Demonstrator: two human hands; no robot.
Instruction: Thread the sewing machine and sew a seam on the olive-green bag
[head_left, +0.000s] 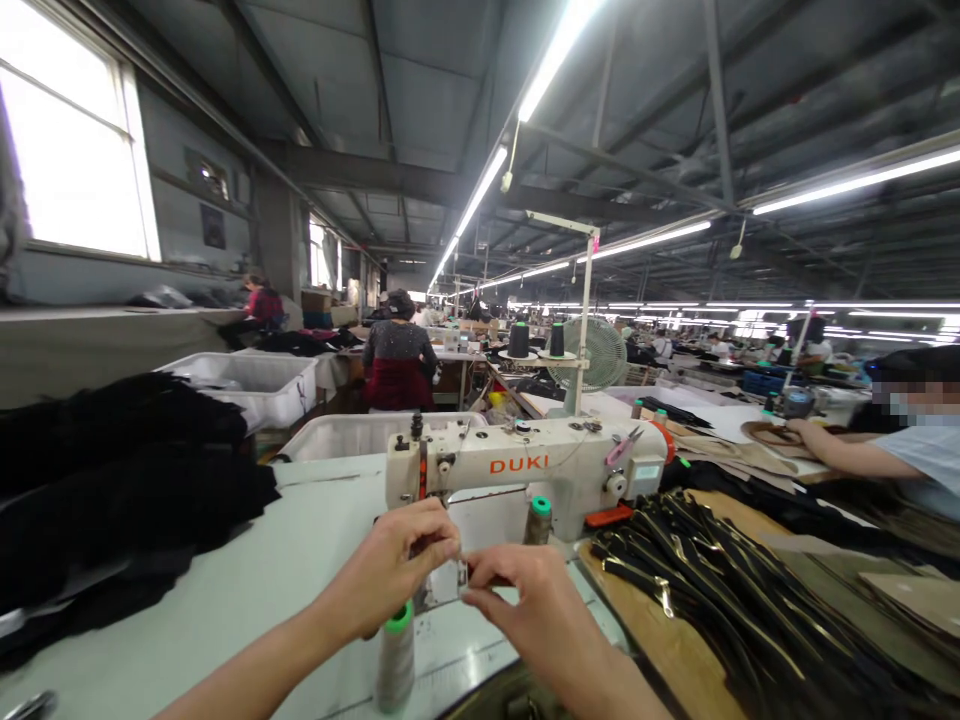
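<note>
My left hand [405, 560] and my right hand [529, 595] meet in front of a white sewing machine [555, 460] marked DUKI, near its needle end. Thumb and finger of each are pinched together, with a small shiny piece [462, 573] between the two hands that I cannot make out. Below my left hand, a cone of light grey thread [395, 662] with a green top stands upright. A darker thread cone [538, 522] is behind my right hand, against the machine. Olive fabric [517, 695] lies at the near edge, under my right forearm.
Black zipper strips [697, 600] with gold-coloured teeth are heaped on a brown board [637, 622] at right. Black cloth [112, 500] covers the table's left side. Pink snips [621, 447] rest on the machine. White bins [247, 385] stand behind; a co-worker's arm [847, 450] reaches in at right.
</note>
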